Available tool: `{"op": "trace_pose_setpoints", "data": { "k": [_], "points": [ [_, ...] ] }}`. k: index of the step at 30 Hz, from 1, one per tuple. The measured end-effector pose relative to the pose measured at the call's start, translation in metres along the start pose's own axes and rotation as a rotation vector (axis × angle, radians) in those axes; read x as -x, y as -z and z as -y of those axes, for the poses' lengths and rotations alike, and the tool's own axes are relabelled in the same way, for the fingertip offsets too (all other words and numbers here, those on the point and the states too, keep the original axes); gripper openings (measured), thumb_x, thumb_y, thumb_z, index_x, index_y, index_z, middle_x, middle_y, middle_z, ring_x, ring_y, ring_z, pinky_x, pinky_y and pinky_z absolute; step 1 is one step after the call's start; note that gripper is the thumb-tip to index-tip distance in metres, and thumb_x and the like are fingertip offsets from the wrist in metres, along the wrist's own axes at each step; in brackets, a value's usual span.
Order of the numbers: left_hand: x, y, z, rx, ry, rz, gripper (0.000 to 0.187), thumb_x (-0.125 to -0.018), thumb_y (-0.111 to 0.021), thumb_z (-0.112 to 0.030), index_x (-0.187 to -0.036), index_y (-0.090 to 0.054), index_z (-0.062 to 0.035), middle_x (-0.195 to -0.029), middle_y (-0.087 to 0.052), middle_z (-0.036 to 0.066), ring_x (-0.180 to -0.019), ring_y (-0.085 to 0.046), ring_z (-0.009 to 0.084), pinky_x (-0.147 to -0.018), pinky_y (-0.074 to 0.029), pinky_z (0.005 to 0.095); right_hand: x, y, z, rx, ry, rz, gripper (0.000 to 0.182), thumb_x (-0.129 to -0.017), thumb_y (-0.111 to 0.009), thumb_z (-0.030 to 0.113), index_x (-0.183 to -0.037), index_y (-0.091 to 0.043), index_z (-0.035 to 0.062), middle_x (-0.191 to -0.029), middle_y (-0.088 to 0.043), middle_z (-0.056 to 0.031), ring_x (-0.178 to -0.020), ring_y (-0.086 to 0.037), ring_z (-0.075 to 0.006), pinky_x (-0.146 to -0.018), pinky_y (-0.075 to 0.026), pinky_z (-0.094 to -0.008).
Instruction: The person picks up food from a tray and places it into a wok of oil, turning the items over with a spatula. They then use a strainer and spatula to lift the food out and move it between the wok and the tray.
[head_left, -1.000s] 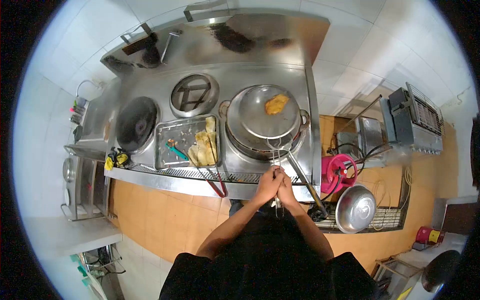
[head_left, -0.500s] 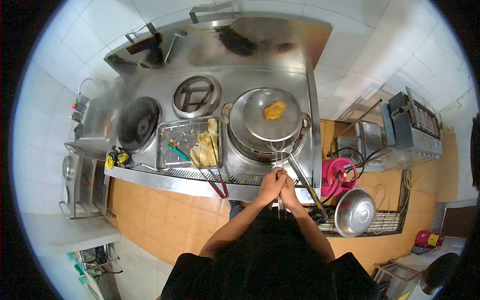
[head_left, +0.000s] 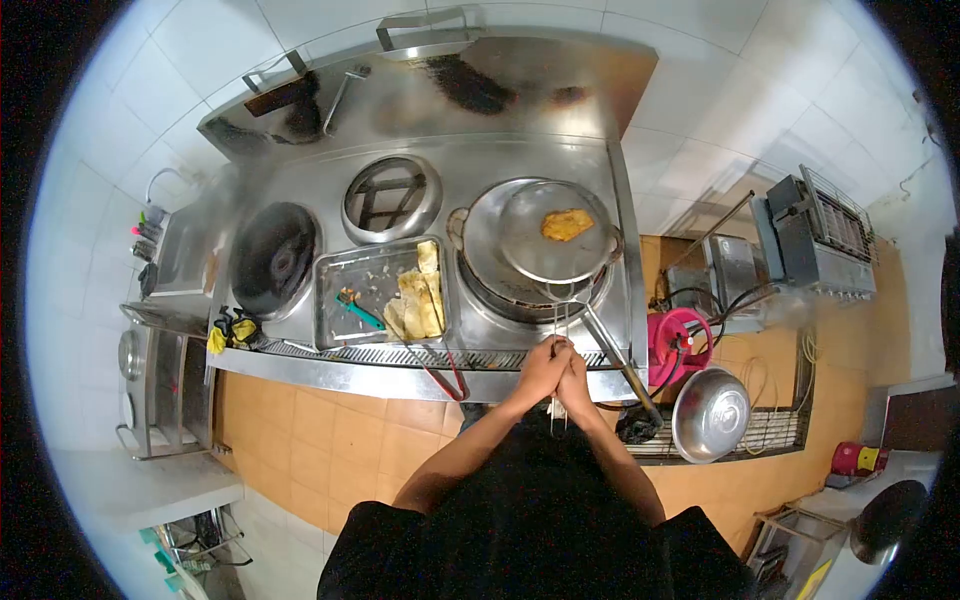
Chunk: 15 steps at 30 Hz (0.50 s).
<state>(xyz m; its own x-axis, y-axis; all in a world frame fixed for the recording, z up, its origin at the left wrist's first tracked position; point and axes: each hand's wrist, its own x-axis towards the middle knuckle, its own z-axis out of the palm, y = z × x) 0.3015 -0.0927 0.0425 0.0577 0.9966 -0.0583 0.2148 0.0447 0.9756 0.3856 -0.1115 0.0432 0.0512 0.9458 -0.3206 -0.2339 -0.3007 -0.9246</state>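
Both my left hand [head_left: 541,371] and my right hand [head_left: 574,385] are closed together around the handle of a large metal skimmer [head_left: 536,250]. Its round, flat head is over a wide wok [head_left: 483,232] on the right burner. A golden-brown fried piece [head_left: 567,225] lies on the skimmer, right of its middle. Beneath the skimmer, much of the wok's inside is hidden. To the right of my hands, a long handle [head_left: 622,366] slants down from the wok's edge past the stove front.
Left of the wok stands a metal tray [head_left: 365,262] with pale yellow slabs [head_left: 413,305], a teal-handled tool [head_left: 361,313] and red-handled tongs [head_left: 452,385]. A dark wok [head_left: 275,258] sits at far left. A metal bowl [head_left: 712,415] and pink bucket [head_left: 676,345] are at right.
The skimmer head has shifted slightly right over the wok. The fried piece on it now looks flatter and sits farther right. Both hands keep their grip on the handle.
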Motion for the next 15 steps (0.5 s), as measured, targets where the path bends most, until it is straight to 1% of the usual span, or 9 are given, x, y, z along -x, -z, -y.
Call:
{"op": "trace_pose_setpoints", "data": {
  "k": [2, 3, 4, 5, 6, 8, 9, 11, 15],
  "points": [
    [0.004, 0.006, -0.009, -0.046, 0.128, -0.015, 0.033, -0.088, -0.053, -0.026, -0.103, -0.062, 0.0017, -0.079, -0.066, 0.021, -0.069, -0.067, 0.0318, -0.065, -0.051, 0.0393, 0.006, 0.0, 0.012, 0.024, -0.134, 0.1, 0.021, -0.099, -0.039, 0.016, -0.104, -0.055, 0.0036, -0.062, -0.05, 0.0002, -0.045, -0.044, -0.0064, -0.038, -0.032, -0.0228],
    [0.005, 0.008, -0.007, -0.046, 0.128, -0.003, 0.033, -0.088, -0.053, -0.026, -0.103, -0.062, 0.0017, -0.079, -0.066, 0.021, -0.069, -0.067, 0.0318, -0.065, -0.051, 0.0393, 0.006, 0.0, 0.007, -0.006, -0.144, 0.109, 0.022, -0.1, -0.038, 0.015, -0.108, -0.054, 0.0036, -0.063, -0.05, 0.0009, -0.046, -0.045, -0.0061, -0.039, -0.033, -0.0224],
    [0.005, 0.01, -0.003, -0.008, 0.175, 0.044, 0.032, -0.088, -0.053, -0.026, -0.103, -0.062, 0.0013, -0.079, -0.066, 0.021, -0.069, -0.067, 0.0316, -0.065, -0.051, 0.0389, 0.005, -0.002, -0.003, -0.01, -0.141, 0.1, 0.022, -0.1, -0.038, 0.015, -0.108, -0.054, 0.0036, -0.063, -0.05, 0.0009, -0.046, -0.045, -0.0061, -0.039, -0.033, -0.0224],
    [0.003, 0.012, 0.001, 0.03, 0.22, 0.086, 0.032, -0.088, -0.053, -0.026, -0.103, -0.062, 0.001, -0.079, -0.067, 0.021, -0.069, -0.067, 0.0314, -0.065, -0.051, 0.0385, 0.004, -0.006, -0.013, 0.021, -0.037, 0.033, 0.021, -0.1, -0.038, 0.015, -0.108, -0.054, 0.0036, -0.063, -0.05, 0.0007, -0.046, -0.045, -0.0063, -0.039, -0.033, -0.0223],
    [0.002, 0.013, 0.005, 0.031, 0.218, 0.087, 0.032, -0.088, -0.053, -0.026, -0.103, -0.062, 0.001, -0.079, -0.067, 0.021, -0.069, -0.067, 0.0314, -0.065, -0.051, 0.0385, 0.005, -0.012, -0.013, 0.054, 0.065, -0.03, 0.021, -0.1, -0.038, 0.015, -0.107, -0.054, 0.0036, -0.063, -0.05, 0.0006, -0.045, -0.045, -0.0065, -0.039, -0.034, -0.0221],
    [-0.002, 0.012, 0.013, 0.017, -0.023, 0.042, 0.03, -0.088, -0.053, -0.025, -0.103, -0.062, -0.0001, -0.077, -0.066, 0.019, -0.066, -0.067, 0.028, -0.063, -0.051, 0.0365, 0.004, -0.013, -0.008, 0.005, 0.053, -0.021, 0.02, -0.1, -0.038, 0.015, -0.106, -0.054, 0.0038, -0.064, -0.051, -0.0003, -0.044, -0.045, -0.0073, -0.038, -0.034, -0.0221],
    [-0.003, 0.014, 0.01, 0.019, -0.029, 0.037, 0.03, -0.088, -0.053, -0.025, -0.103, -0.062, -0.0001, -0.077, -0.066, 0.019, -0.066, -0.067, 0.028, -0.063, -0.051, 0.0365, 0.003, -0.011, -0.005, 0.028, -0.013, 0.024, 0.02, -0.1, -0.038, 0.015, -0.106, -0.053, 0.0042, -0.065, -0.051, -0.0002, -0.045, -0.045, -0.0072, -0.038, -0.034, -0.0221],
    [0.001, 0.019, 0.007, 0.069, 0.16, 0.074, 0.03, -0.089, -0.053, -0.025, -0.102, -0.062, -0.0003, -0.074, -0.066, 0.016, -0.062, -0.065, 0.0251, -0.059, -0.05, 0.0351, 0.004, -0.012, -0.005, 0.046, -0.085, 0.065, 0.02, -0.101, -0.038, 0.016, -0.105, -0.053, 0.0046, -0.066, -0.051, 0.0, -0.045, -0.045, -0.0071, -0.038, -0.034, -0.0222],
    [0.004, 0.029, -0.008, 0.057, 0.132, 0.088, 0.031, -0.091, -0.051, -0.022, -0.108, -0.061, 0.0025, -0.07, -0.065, 0.015, -0.049, -0.06, 0.0198, -0.049, -0.049, 0.0343, 0.007, -0.022, -0.008, 0.003, -0.018, 0.035, 0.026, -0.103, -0.033, 0.02, -0.104, -0.052, 0.003, -0.061, -0.051, -0.0008, -0.043, -0.046, -0.0079, -0.036, -0.035, -0.0234]
  ]
}}
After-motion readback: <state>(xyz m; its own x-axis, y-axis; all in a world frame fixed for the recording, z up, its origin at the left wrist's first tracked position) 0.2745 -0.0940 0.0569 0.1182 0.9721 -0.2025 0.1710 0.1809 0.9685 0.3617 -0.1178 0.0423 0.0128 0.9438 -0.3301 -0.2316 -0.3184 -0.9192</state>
